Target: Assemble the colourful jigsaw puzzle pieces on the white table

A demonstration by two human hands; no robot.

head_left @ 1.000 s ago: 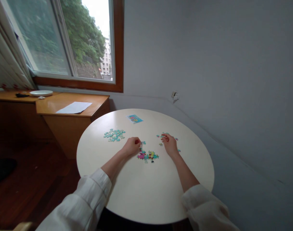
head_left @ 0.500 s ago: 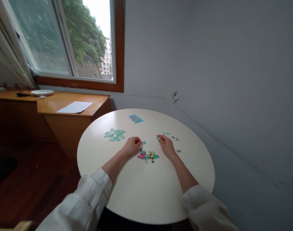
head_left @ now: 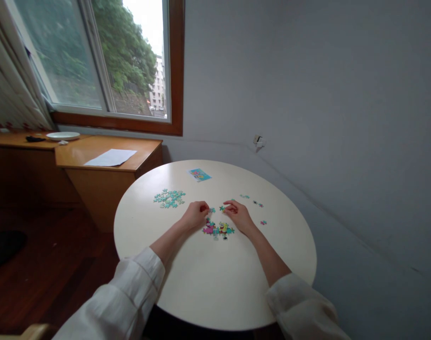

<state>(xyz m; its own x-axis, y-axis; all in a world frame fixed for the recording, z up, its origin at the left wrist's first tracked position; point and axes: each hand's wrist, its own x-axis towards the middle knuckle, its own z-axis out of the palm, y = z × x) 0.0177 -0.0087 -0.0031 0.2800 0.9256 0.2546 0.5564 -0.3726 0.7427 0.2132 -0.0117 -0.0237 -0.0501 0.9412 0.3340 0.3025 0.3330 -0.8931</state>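
My left hand (head_left: 197, 215) is closed, its fingertips pinched at the edge of a small blue and purple jigsaw puzzle piece (head_left: 212, 210). Facing it, my right hand (head_left: 238, 216) grips a green and yellow puzzle piece (head_left: 222, 208) between thumb and fingers, just right of the first piece. Below and between both hands lies a joined cluster of puzzle pieces (head_left: 217, 229) with pink, yellow and teal cartoon parts. A heap of loose teal pieces (head_left: 169, 198) spreads to the left of my left hand.
The round white table (head_left: 215, 283) carries a small picture card (head_left: 200, 174) at its far side. Several loose pieces (head_left: 263, 222) are scattered right of my right hand. A wooden desk (head_left: 147, 153) with a paper sheet (head_left: 111, 157) stands beyond, at left.
My right hand has moved left, bringing the green and yellow puzzle piece close to the piece at my left fingertips. My left hand has stayed almost still.
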